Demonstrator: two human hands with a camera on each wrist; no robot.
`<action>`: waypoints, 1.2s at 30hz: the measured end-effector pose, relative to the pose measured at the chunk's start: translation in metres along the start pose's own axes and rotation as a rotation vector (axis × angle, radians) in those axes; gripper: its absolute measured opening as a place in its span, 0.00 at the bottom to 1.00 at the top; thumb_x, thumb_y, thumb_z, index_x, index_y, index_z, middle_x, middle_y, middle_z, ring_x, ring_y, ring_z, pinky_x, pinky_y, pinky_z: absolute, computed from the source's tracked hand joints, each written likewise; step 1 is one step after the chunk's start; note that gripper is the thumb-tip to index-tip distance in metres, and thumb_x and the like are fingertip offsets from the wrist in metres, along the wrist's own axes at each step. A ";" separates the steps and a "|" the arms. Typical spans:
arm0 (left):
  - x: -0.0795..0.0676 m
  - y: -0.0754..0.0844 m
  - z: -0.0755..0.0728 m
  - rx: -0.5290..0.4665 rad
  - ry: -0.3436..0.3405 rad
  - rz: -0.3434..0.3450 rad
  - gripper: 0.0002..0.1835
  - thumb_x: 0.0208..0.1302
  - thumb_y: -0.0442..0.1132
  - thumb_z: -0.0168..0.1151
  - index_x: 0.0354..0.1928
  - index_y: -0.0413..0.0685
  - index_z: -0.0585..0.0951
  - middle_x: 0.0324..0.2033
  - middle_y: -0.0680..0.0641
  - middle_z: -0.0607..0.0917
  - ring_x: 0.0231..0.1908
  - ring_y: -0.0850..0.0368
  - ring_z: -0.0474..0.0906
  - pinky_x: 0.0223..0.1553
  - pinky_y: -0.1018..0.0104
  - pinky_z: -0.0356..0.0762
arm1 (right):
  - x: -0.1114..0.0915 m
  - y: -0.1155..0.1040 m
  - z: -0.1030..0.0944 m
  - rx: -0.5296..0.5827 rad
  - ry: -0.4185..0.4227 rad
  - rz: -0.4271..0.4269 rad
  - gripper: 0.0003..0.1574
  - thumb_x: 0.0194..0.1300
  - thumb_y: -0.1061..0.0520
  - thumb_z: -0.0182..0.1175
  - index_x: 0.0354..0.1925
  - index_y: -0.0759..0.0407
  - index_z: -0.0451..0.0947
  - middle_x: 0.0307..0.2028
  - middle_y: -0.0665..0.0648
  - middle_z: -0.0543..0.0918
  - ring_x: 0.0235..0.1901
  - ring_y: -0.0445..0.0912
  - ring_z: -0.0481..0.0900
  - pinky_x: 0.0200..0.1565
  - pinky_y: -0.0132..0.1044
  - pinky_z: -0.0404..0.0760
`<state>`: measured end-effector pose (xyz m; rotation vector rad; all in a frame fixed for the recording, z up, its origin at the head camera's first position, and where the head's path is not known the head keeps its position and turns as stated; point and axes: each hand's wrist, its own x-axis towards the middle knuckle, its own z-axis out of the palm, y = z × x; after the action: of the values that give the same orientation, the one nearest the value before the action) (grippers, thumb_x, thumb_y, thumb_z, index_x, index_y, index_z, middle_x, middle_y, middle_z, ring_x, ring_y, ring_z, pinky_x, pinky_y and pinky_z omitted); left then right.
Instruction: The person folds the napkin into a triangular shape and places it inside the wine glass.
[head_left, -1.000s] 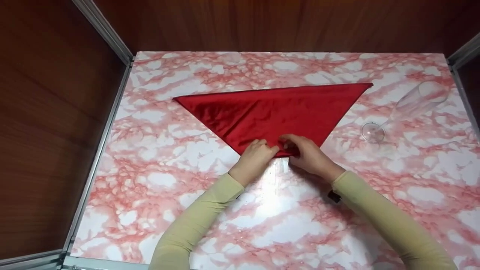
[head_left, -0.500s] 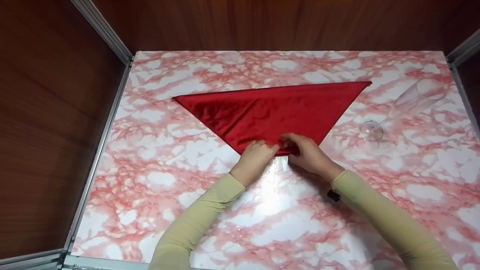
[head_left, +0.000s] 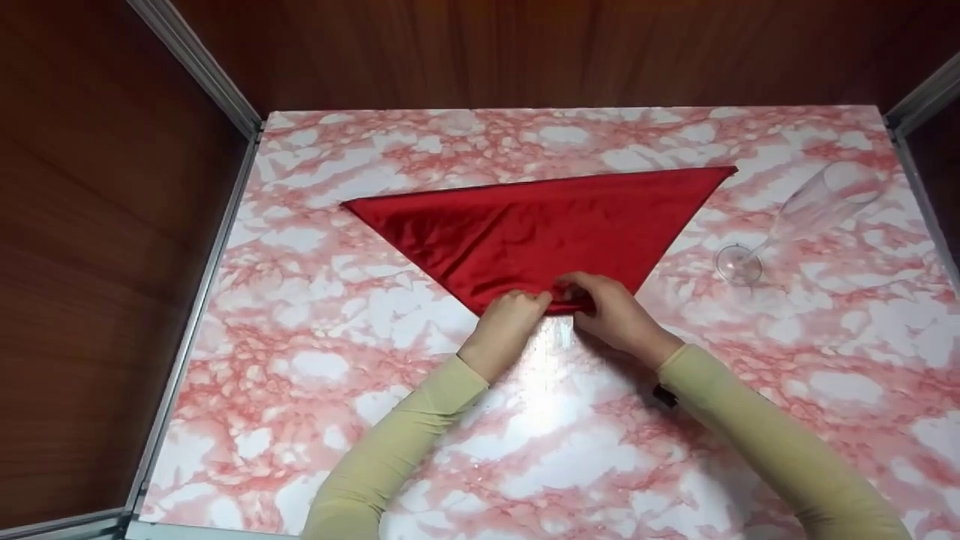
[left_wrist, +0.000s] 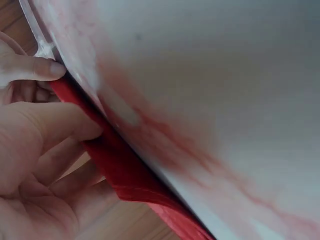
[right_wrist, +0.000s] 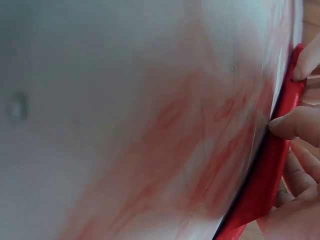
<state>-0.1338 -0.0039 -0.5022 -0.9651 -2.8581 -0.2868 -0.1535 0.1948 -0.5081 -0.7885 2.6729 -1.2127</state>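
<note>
A shiny red cloth napkin with dark edging lies on the table, its long straight edge at the back and its near end folded into a narrow flat strip. My left hand pinches the left part of that fold, thumb in front and fingers behind, as the left wrist view shows on the red fold. Just to its right, my right hand grips the same near edge between thumb and curled fingers. In the right wrist view, the right thumb presses on the fold.
A clear champagne flute stands on its round foot at the right, apart from the napkin. The table has a red and white marbled top. Brown wood panels in metal framing rise at the back and sides.
Both hands keep hold of the napkin's near fold and hardly move. The fingers of the left hand have shifted slightly at the fold, and the head view has shifted a little.
</note>
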 end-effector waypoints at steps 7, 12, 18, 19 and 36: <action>0.004 -0.006 -0.001 -0.078 0.019 0.002 0.10 0.58 0.24 0.58 0.38 0.45 0.77 0.25 0.47 0.82 0.31 0.50 0.82 0.30 0.61 0.80 | 0.001 -0.001 -0.002 0.022 0.020 0.019 0.30 0.49 0.74 0.58 0.53 0.62 0.76 0.36 0.54 0.81 0.38 0.45 0.80 0.42 0.41 0.78; 0.008 -0.009 0.000 -0.118 0.023 0.016 0.11 0.58 0.24 0.58 0.39 0.46 0.78 0.25 0.47 0.82 0.31 0.51 0.83 0.30 0.63 0.80 | 0.000 0.000 -0.003 0.025 0.027 0.048 0.29 0.49 0.74 0.58 0.52 0.61 0.77 0.34 0.53 0.81 0.37 0.44 0.79 0.40 0.40 0.78; 0.012 -0.012 0.003 -0.160 -0.005 0.030 0.13 0.57 0.22 0.58 0.40 0.46 0.78 0.26 0.47 0.82 0.33 0.51 0.83 0.31 0.64 0.80 | -0.005 0.002 -0.003 0.036 0.020 0.080 0.29 0.50 0.74 0.59 0.52 0.61 0.77 0.34 0.52 0.81 0.37 0.44 0.79 0.41 0.40 0.78; 0.013 -0.012 0.003 -0.171 -0.011 0.029 0.13 0.57 0.22 0.58 0.40 0.46 0.78 0.27 0.47 0.83 0.33 0.51 0.83 0.32 0.64 0.80 | -0.006 0.002 -0.002 0.035 0.021 0.082 0.29 0.50 0.74 0.59 0.52 0.61 0.77 0.35 0.53 0.82 0.37 0.44 0.79 0.42 0.40 0.78; 0.021 -0.018 -0.003 -0.168 -0.046 -0.004 0.16 0.55 0.23 0.58 0.42 0.49 0.79 0.32 0.47 0.85 0.35 0.48 0.83 0.32 0.58 0.79 | -0.007 0.007 -0.009 0.017 0.071 0.064 0.24 0.55 0.73 0.60 0.51 0.60 0.78 0.38 0.53 0.83 0.41 0.45 0.80 0.47 0.42 0.77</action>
<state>-0.1617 -0.0065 -0.4979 -1.0068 -2.9154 -0.5187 -0.1532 0.2087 -0.5080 -0.6639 2.7169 -1.2702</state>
